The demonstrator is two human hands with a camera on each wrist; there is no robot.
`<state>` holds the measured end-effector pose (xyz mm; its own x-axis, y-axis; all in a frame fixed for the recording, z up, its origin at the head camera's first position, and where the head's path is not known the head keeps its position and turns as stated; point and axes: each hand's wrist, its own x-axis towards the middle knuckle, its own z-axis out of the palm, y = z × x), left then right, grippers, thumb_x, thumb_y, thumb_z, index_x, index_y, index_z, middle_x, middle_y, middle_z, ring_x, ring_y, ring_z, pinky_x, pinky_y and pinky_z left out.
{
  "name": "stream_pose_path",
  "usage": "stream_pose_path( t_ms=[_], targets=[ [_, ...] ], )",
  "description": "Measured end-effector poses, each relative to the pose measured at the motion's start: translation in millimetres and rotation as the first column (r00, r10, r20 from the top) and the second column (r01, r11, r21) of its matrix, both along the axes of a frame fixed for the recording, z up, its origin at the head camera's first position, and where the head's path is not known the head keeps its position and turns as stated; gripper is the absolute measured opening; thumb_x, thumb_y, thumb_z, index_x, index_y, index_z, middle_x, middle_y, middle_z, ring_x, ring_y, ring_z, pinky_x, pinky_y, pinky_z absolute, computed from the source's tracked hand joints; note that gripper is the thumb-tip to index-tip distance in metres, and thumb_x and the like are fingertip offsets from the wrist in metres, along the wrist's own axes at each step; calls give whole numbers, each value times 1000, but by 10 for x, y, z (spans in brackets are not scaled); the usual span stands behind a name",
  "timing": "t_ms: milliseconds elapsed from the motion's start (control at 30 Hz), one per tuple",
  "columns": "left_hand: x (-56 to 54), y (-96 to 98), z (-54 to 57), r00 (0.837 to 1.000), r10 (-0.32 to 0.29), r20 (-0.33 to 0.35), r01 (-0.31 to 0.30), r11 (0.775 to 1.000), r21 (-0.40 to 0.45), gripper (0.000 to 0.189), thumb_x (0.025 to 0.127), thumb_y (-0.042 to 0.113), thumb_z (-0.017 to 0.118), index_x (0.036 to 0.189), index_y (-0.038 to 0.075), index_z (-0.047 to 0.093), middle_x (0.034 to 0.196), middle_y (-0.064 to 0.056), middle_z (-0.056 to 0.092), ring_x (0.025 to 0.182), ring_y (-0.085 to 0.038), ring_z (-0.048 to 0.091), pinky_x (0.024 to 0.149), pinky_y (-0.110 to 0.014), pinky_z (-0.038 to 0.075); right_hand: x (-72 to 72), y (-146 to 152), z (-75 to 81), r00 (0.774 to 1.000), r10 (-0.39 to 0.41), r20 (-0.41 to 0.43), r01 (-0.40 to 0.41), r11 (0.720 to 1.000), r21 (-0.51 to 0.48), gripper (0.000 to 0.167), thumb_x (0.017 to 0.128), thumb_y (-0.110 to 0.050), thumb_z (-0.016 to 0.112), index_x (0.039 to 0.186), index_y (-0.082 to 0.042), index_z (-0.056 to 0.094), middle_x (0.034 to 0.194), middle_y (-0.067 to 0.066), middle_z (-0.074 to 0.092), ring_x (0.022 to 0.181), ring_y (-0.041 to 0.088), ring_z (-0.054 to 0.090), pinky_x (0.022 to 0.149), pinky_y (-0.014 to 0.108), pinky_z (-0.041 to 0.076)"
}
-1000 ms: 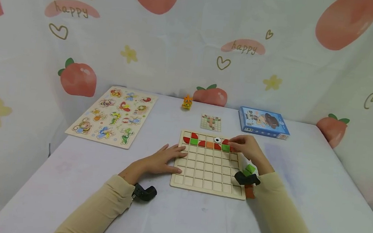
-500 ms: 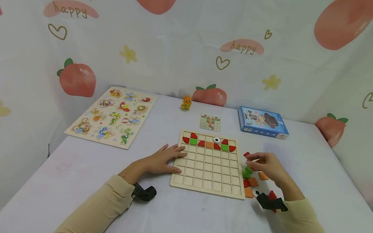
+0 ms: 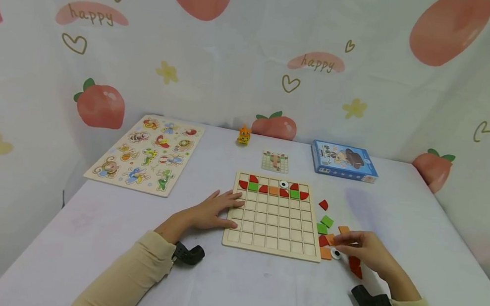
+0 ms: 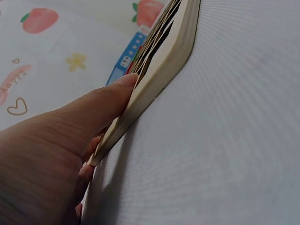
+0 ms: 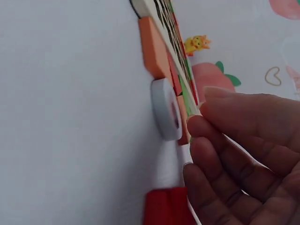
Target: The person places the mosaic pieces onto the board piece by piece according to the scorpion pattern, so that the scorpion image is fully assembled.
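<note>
A wooden grid board [image 3: 272, 226] lies flat on the table. Red quarter-round, green and orange square tiles and a white eye disc [image 3: 284, 184] fill cells in its top two rows. My left hand [image 3: 209, 211] rests along the board's left edge, fingers spread, thumb [image 4: 125, 79] on the rim. To the right of the board, my right hand [image 3: 365, 250] hovers low over loose tiles, fingers loosely bent, nothing visible between them. Its fingertips are near an orange square tile [image 3: 330, 239] and a loose eye disc [image 3: 336, 253]. Red pieces [image 3: 354, 267] lie partly under that hand.
Loose green tiles [image 3: 326, 221] and a red quarter-round tile [image 3: 323, 204] lie beside the board. Behind it sit a pattern card [image 3: 276, 161], a small orange-yellow toy [image 3: 244, 135] and a blue box [image 3: 345, 161]. An insect picture board [image 3: 146, 155] lies at the left.
My right hand has gone from the board's top right corner to the loose tiles, moving toward me. A red quarter-round tile now shows in the top right cells. My left hand stays put.
</note>
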<state>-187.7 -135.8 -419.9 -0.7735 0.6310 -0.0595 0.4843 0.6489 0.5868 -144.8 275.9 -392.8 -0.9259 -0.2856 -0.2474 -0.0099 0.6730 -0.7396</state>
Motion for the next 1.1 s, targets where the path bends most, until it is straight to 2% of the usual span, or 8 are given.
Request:
stream_pose_path(
  t_ms=[200,433,567,800,967,1100],
  targets=[
    [3,-5,-14,1000,4,0,-4,1000,-5,66,88,44,60,143,16,38,156,-3,20,146,-25,6,117,-51,-2,35,44,-68,1000,9,6,-9,1000,-27,34,84,-21,68,109,2,65,107,15,68,91,14,63,74,18,53],
    [1,-7,-20,1000,9,1,-9,1000,-18,66,87,44,60,144,18,38,156,-1,19,146,-23,5,118,-49,-2,61,38,-93,991,120,-53,-122,992,-20,36,79,-20,73,106,3,64,101,15,66,79,4,59,69,17,53],
    [-2,-14,-29,1000,3,-3,-3,1000,-17,66,87,43,61,143,17,38,156,-1,19,146,-23,6,118,-49,-3,69,20,-90,986,152,-71,-155,987,-30,36,79,-18,74,105,5,62,99,13,64,76,3,54,68,17,51],
    [-13,-17,-35,1000,-6,-15,6,1000,-19,66,88,42,60,144,17,37,156,-2,19,146,-24,5,118,-50,-2,31,31,-67,988,149,-37,-150,988,-23,34,78,-18,74,100,3,58,85,8,56,69,8,49,58,19,48],
    [-15,-12,-33,1000,-4,-16,4,1000,-18,66,88,42,61,144,16,38,156,-2,19,146,-24,6,118,-50,-2,-34,65,-31,992,126,-2,-126,992,-27,31,83,-21,70,100,3,58,86,9,58,72,9,53,61,21,51],
    [-19,-7,-38,1000,-6,-21,6,1000,-19,66,87,43,61,143,16,38,156,-1,20,146,-23,6,118,-50,-1,-94,51,8,996,84,-10,-85,995,-52,32,85,-22,68,101,4,56,86,11,59,71,12,55,61,23,53]
  ],
)
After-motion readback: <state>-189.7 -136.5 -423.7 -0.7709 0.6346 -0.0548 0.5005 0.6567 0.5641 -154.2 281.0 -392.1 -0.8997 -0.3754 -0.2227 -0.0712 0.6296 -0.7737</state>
